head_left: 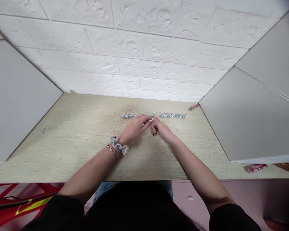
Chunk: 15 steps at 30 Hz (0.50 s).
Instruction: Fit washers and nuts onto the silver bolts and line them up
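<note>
My left hand (135, 126) and my right hand (162, 129) meet over the middle of the table. A small silver bolt (149, 120) lies level between them, its shaft pinched by the left fingertips. At the bolt's other end, the right thumb and curled fingers close on it. Just behind the hands runs a row of shiny bolts (128, 115), which seem to stand upright on their heads; the left fingers hide part of this row. To its right, a second row of small metal fasteners (172, 115) looks tilted, too small to tell exactly.
The pale wooden table (69, 138) ends at a white brick-patterned wall (130, 67). Grey panels stand left (21, 96) and right (262, 118). One red battery (194, 106) lies at the back right, another red battery (255, 168) near the front right edge. A red stool (4, 218) is below left.
</note>
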Tool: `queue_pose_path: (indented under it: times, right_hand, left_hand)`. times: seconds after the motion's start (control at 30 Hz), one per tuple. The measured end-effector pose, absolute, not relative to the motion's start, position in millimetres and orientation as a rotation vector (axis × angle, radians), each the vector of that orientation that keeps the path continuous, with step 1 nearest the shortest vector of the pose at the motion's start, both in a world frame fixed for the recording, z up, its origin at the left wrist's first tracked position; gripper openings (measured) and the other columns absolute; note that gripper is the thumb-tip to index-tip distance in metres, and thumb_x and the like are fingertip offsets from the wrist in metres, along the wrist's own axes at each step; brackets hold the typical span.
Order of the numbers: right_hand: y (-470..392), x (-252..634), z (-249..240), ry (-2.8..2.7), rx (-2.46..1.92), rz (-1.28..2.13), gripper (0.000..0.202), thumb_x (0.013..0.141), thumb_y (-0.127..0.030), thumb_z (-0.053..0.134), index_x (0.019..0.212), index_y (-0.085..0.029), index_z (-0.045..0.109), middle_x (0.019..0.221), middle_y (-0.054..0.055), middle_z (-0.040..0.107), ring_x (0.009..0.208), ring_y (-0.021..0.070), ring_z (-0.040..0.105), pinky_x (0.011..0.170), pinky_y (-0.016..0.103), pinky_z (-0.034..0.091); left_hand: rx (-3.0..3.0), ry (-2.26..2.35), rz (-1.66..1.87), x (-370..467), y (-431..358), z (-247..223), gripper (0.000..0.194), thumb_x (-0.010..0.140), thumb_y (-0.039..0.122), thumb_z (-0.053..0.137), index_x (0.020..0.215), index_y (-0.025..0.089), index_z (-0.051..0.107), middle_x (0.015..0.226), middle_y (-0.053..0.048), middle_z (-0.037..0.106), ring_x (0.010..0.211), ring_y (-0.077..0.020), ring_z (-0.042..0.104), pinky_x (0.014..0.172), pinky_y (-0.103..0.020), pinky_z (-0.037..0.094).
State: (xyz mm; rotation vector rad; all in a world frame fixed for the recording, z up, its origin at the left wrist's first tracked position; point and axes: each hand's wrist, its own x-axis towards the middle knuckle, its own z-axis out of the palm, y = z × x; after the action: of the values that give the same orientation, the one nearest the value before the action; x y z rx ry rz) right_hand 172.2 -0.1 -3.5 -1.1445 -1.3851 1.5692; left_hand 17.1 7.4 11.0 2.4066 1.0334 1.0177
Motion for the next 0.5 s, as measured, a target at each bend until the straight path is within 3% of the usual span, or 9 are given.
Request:
queue_pose_path:
  times: [0.13, 0.3, 0.5]
  right_hand:
    - [3.9, 175.5, -9.3, -1.289, -1.183, 1.555, 0.062, 0.073, -0.076, 0.030, 0.046, -0.020, 0.034, 0.041, -0.004, 0.032, 0.040, 0.0081, 0.036, 0.043, 0.024, 0.030]
    - [6.2, 177.4, -12.5, -1.222, -1.196, 1.558, 0.051, 0.070, -0.069, 0.050, 0.060, -0.018, 0.047, 0.047, -0.004, 0.042, 0.041, 0.0076, 0.039, 0.041, 0.022, 0.030]
    - [4.6, 177.5, -5.9, -1.277, -1.146, 1.456, 0.045, 0.065, -0.061, 0.061, 0.063, -0.017, 0.052, 0.048, -0.004, 0.050, 0.043, 0.0072, 0.044, 0.044, 0.022, 0.035]
  left_hand:
    - [2.572, 0.947, 0.988, 17.4, 4.8, 10.7, 0.021, 0.090, 0.025, 0.042, 0.098, 0.016, 0.058, 0.092, -0.006, 0.061, 0.082, -0.0142, 0.057, 0.073, -0.026, 0.045]
    - [2.652, 0.938, 0.911, 17.0, 5.0, 10.3, 0.023, 0.091, 0.025, 0.040, 0.104, 0.017, 0.057, 0.095, -0.006, 0.059, 0.084, -0.0137, 0.057, 0.074, -0.025, 0.046]
    - [2.584, 1.079, 0.888, 16.5, 5.1, 12.5, 0.022, 0.090, 0.027, 0.042, 0.094, 0.016, 0.060, 0.085, -0.005, 0.059, 0.075, -0.0136, 0.055, 0.068, -0.025, 0.043]
